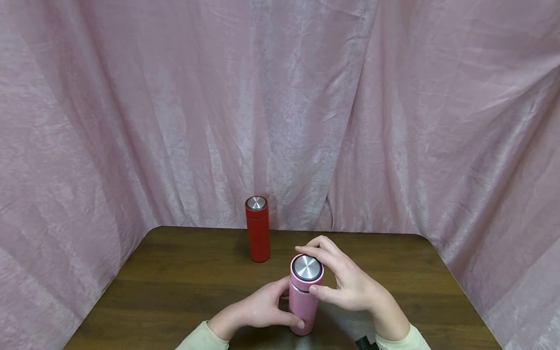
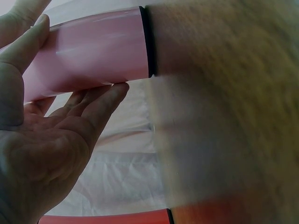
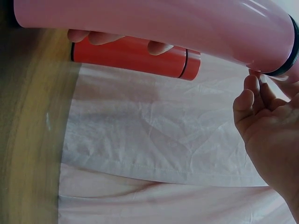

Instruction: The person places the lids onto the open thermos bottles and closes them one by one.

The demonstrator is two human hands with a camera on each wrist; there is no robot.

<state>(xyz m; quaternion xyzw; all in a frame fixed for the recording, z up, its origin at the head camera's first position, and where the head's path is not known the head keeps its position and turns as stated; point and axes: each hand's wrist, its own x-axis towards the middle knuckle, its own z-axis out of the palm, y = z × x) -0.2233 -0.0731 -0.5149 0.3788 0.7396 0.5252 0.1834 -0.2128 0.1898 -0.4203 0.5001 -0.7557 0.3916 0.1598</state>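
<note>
A pink thermos (image 1: 303, 308) with a round silver-topped lid (image 1: 307, 268) stands upright near the front of the wooden table. Around the lower body, my left hand (image 1: 267, 305) holds it, thumb across the near side and fingers behind. Up at the lid, my right hand (image 1: 350, 279) grips with the thumb on the near side and fingers round the far side. A dark ring shows between lid and body in the right wrist view. Farther back stands a red thermos (image 1: 259, 238), also silver-topped, which neither hand touches.
The wooden table (image 1: 183, 262) has rounded back corners. Behind and beside it hang pink velvet curtains (image 1: 210, 121). A small black object (image 1: 365, 343) shows beside the right sleeve at the bottom of the head view.
</note>
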